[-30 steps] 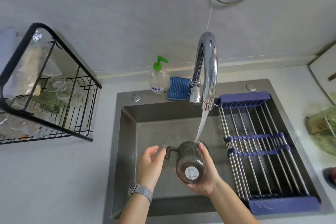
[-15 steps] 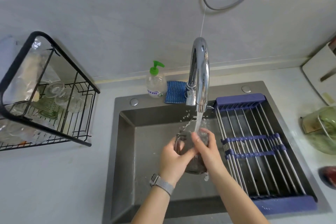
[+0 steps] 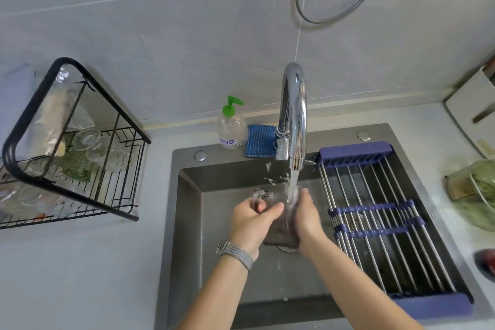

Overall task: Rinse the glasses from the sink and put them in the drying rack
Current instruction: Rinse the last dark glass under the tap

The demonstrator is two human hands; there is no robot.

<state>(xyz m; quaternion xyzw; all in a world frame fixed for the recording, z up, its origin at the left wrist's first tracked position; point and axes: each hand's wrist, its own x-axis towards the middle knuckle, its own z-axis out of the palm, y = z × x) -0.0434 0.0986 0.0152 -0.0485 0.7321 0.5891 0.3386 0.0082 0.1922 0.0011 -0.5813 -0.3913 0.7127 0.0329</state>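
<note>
Glass (image 3: 281,233) between both hands, under tap (image 3: 293,115)

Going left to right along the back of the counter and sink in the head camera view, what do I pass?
Black drying rack → soap bottle → blue sponge cloth → chrome faucet → blue roll-up rack → green container.
</note>
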